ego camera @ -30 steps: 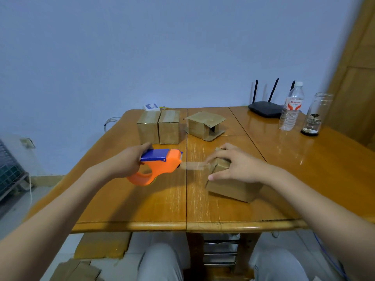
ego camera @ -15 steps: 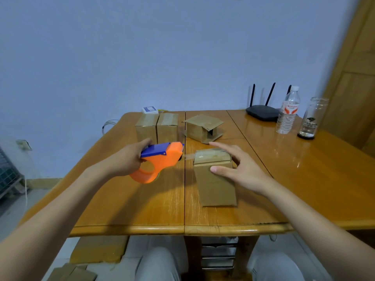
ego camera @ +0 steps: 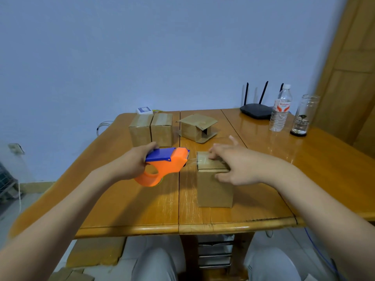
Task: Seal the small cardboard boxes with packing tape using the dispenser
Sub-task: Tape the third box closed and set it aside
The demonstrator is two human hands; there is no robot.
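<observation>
Left hand (ego camera: pixel 129 165) grips the orange-and-blue plastic tape dispenser (ego camera: pixel 164 165) just left of the small upright brown cardboard box (ego camera: pixel 213 185); right hand (ego camera: pixel 239 165), fingers straight, presses clear tape on the box top.

A room in a home: a glossy wooden drop-leaf table (ego camera: pixel 253 218) stands against a plain pale blue wall (ego camera: pixel 162 57), with a black three-antenna router (ego camera: pixel 256 110) and clear plastic water bottle (ego camera: pixel 281 110) at upper right, beside a wooden door (ego camera: pixel 353 67).

Left hand (ego camera: pixel 129 163) fingers curled gripping, right hand (ego camera: pixel 241 165) fingers spread flat
</observation>
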